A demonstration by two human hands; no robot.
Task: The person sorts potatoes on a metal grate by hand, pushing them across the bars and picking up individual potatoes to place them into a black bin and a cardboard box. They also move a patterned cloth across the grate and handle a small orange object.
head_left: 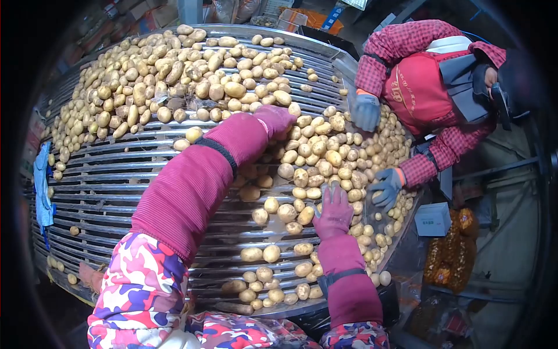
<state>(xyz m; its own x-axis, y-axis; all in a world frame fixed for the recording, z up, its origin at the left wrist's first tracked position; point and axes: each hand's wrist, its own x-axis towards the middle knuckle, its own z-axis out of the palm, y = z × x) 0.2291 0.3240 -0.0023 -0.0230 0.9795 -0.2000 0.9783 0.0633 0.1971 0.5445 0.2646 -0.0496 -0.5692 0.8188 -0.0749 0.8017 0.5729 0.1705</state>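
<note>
A wide roller sorting table of metal bars carries many pale yellow potatoes. My left hand, in a magenta glove and sleeve, reaches far across and lies among the potatoes near the middle; whether it holds one I cannot tell. My right hand, also gloved in magenta, rests with fingers spread on the potatoes at the right side, gripping nothing that I can see.
A co-worker in a red checked shirt and red apron stands at the right edge, with two blue-gloved hands on the potatoes. Orange mesh sacks of potatoes and a white box lie beyond the table's right rim.
</note>
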